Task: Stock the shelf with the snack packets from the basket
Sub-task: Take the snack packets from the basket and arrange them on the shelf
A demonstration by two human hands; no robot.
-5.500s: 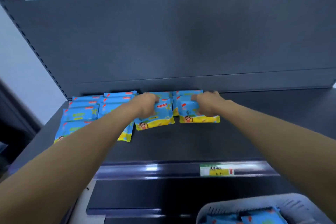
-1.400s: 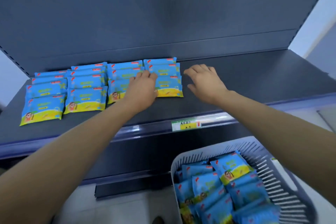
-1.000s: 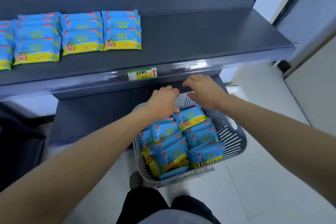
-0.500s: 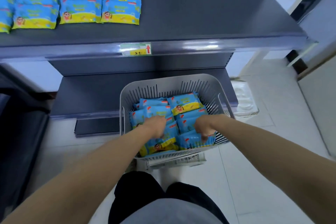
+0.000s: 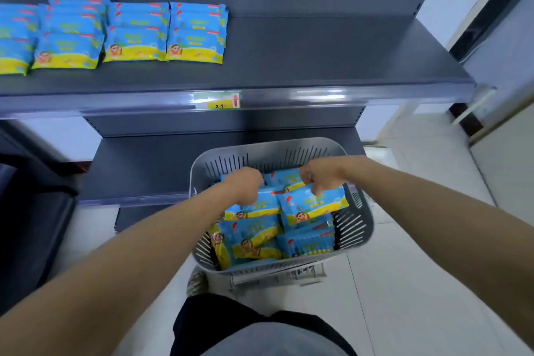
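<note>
Blue-and-yellow packets point(image 5: 251, 240) fill the grey basket point(image 5: 268, 145) at lower centre of the frame, standing on the floor point(image 5: 404, 269). The right hand point(image 5: 320, 175) pinches the top edge of one packet point(image 5: 313, 202). The left hand point(image 5: 244, 184), fingers curled, grips a second packet point(image 5: 254, 208) just beside it. More packets point(image 5: 138, 35) lie in rows at upper left on the shelf point(image 5: 318, 52), whose front edge carries a price tag point(image 5: 216, 100).

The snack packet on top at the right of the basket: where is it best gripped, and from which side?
Pinch the packet by its far sealed edge, coming from above. It lies face up on the other packets in the basket, so that thin edge is free, while its left and near sides are crowded. The right hand pinches about there.
</note>
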